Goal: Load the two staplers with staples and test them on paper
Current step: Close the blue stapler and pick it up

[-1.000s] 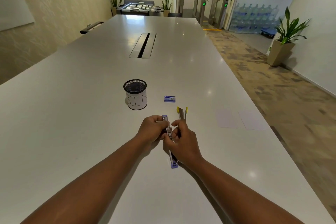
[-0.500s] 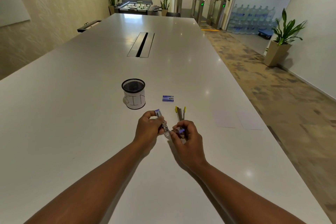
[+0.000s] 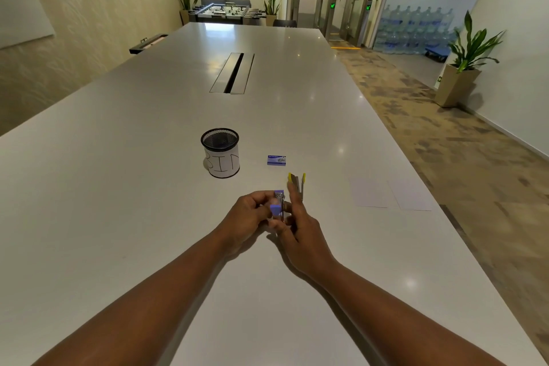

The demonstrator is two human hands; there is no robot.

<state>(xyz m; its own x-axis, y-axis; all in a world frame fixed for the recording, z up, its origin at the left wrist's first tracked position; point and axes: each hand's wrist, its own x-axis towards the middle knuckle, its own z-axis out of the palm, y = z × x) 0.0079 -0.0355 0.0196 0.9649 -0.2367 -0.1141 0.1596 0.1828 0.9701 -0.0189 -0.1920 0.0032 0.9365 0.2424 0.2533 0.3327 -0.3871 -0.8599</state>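
Since half a second ago, both hands have drawn together just below the centre of the frame, and the small purple plastic-and-metal stapler (image 3: 278, 205) now stands more upright between them, its purple end turned toward the camera. The left hand (image 3: 249, 217) grips this stapler from the left with curled fingers. The right hand (image 3: 300, 227) presses against its right side; its forefinger (image 3: 294, 192) points straight up the frame while the thumb touches the stapler's lower part, but whether the other fingers curl round the body cannot be told, as the hand hides them. The stapler is held a little above the long white glossy table (image 3: 118, 187).

Just behind the right forefinger, a second stapler with yellow tips and a grey metal body (image 3: 297, 181) lies on the table, partly hidden by that finger. Further up, a small blue cardboard staple box (image 3: 276, 160) lies flat. Left of the box stands a black wire-mesh cup wrapped in white paper lettered "BIN" (image 3: 221, 154). At the right of the hands, near the table's edge, two white paper sheets (image 3: 389, 193) lie side by side. A grey cable hatch (image 3: 233, 73) sits in the table's upper middle. A potted green plant (image 3: 463, 68) stands on the floor at the upper right.
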